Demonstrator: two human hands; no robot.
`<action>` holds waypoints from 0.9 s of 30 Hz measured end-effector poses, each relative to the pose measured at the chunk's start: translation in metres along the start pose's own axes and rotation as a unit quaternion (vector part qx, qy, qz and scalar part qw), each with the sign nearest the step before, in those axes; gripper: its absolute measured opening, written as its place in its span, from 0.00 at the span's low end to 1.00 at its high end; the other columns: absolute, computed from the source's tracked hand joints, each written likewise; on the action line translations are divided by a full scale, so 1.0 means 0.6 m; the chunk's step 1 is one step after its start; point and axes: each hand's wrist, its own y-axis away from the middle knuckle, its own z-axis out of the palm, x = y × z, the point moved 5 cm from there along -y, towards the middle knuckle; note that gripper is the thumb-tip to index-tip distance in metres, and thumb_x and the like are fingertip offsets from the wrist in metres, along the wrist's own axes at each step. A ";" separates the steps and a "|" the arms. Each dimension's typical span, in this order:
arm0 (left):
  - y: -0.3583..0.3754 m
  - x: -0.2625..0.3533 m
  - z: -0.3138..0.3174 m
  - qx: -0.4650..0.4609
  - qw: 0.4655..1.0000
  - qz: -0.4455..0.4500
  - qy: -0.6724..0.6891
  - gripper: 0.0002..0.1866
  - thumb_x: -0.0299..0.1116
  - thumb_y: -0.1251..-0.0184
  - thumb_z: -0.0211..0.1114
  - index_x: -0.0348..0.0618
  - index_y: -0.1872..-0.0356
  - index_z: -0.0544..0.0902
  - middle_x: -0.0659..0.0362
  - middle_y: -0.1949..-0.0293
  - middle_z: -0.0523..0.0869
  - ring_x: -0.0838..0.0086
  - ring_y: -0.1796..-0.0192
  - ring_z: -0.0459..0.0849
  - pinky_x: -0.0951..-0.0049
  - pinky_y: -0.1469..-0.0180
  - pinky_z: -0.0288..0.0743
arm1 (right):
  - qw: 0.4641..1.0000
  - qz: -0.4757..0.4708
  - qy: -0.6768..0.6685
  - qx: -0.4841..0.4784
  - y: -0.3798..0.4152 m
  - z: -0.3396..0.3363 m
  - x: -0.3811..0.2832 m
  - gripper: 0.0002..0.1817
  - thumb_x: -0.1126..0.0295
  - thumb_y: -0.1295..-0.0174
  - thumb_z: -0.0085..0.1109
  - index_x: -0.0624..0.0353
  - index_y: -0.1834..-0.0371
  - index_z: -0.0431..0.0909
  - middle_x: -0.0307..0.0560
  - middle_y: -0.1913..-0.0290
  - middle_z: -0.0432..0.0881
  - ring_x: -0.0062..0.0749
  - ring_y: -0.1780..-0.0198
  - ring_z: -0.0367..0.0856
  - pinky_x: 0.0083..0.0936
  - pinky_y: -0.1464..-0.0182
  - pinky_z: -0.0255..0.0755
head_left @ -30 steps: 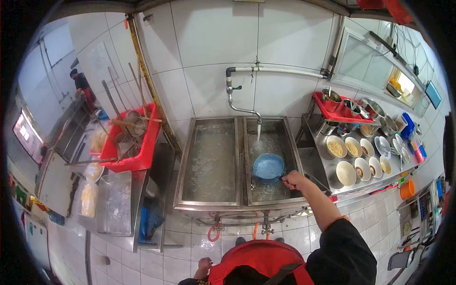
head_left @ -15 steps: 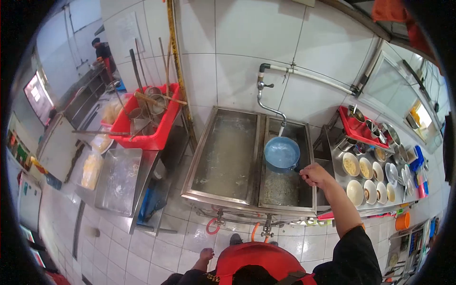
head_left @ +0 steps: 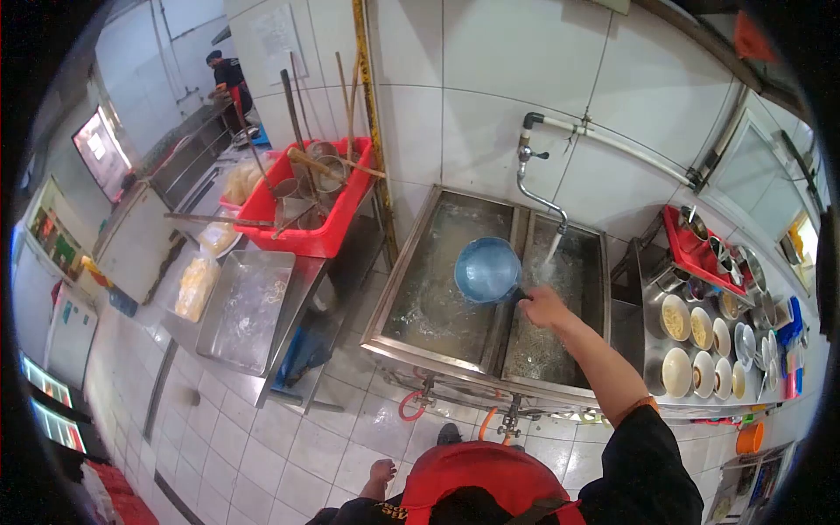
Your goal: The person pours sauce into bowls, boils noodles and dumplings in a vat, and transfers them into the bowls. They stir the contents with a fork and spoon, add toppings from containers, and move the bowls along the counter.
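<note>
A blue pan (head_left: 486, 269) with a dark handle hangs over the left basin (head_left: 446, 289), close to the divider. My right hand (head_left: 541, 306) is closed round its handle. Water runs from the faucet (head_left: 560, 220) into the narrower right basin (head_left: 600, 289), to the right of the pan. Down by my body, near the red apron (head_left: 481, 464), my left hand (head_left: 382, 469) hangs over the floor; its fingers look curled, and whether they hold anything is too small to tell.
A red bin (head_left: 331, 229) of strainers and a metal tray (head_left: 247, 311) stand on the left table. Bowls (head_left: 676, 372) and a red tray (head_left: 700, 262) of utensils lie right. Another person (head_left: 229, 77) stands far back left.
My right hand has carried the pan left, from under the faucet over the right basin to above the left basin. The faucet's stream now falls into the right basin. The view has shifted.
</note>
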 end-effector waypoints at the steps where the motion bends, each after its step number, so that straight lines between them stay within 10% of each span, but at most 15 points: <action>1: 0.017 0.007 0.000 -0.009 0.978 0.044 -0.203 0.06 0.33 0.49 0.63 0.47 0.69 0.79 0.62 0.67 0.79 0.70 0.63 0.80 0.67 0.61 0.77 | 0.999 -0.017 0.043 0.011 -0.017 0.012 0.008 0.13 0.66 0.43 0.56 0.69 0.72 0.78 0.63 0.72 0.79 0.53 0.67 0.80 0.40 0.65 0.72; 2: 0.033 0.013 0.005 -0.020 0.913 0.086 -0.397 0.06 0.34 0.48 0.62 0.47 0.69 0.79 0.62 0.67 0.80 0.71 0.62 0.80 0.67 0.61 0.77 | 0.995 -0.034 0.085 0.023 -0.029 0.019 0.009 0.15 0.65 0.41 0.56 0.70 0.68 0.78 0.65 0.66 0.81 0.57 0.61 0.82 0.41 0.60 0.75; 11: 0.106 0.002 0.017 -0.041 0.962 -0.092 -0.256 0.05 0.32 0.41 0.57 0.44 0.66 0.78 0.60 0.63 0.82 0.71 0.62 0.81 0.70 0.65 0.76 | 0.974 -0.024 0.210 0.082 -0.048 0.039 -0.052 0.17 0.73 0.43 0.53 0.70 0.52 0.71 0.66 0.58 0.79 0.57 0.58 0.82 0.44 0.57 0.77; 20: 0.012 0.024 -0.004 -0.061 0.855 0.193 -0.478 0.05 0.30 0.37 0.54 0.42 0.66 0.78 0.57 0.60 0.82 0.70 0.62 0.82 0.71 0.68 0.75 | 0.951 -0.104 0.255 0.141 -0.014 0.074 -0.069 0.19 0.74 0.41 0.50 0.64 0.47 0.63 0.60 0.59 0.77 0.49 0.62 0.83 0.38 0.64 0.80; 22: -0.018 0.000 -0.021 -0.048 0.990 0.079 -0.104 0.06 0.32 0.40 0.57 0.43 0.65 0.78 0.58 0.61 0.82 0.70 0.63 0.82 0.71 0.68 0.74 | 0.956 -0.105 0.225 0.158 0.003 0.056 -0.061 0.20 0.73 0.40 0.50 0.63 0.45 0.62 0.60 0.58 0.77 0.51 0.62 0.83 0.41 0.64 0.79; 27: -0.011 0.009 -0.017 0.092 0.902 -0.183 0.380 0.12 0.39 0.45 0.63 0.43 0.64 0.80 0.56 0.63 0.81 0.65 0.65 0.82 0.65 0.68 0.74 | 0.950 -0.085 0.122 0.275 0.084 -0.025 0.029 0.20 0.73 0.38 0.49 0.63 0.43 0.62 0.61 0.58 0.77 0.59 0.64 0.80 0.48 0.63 0.75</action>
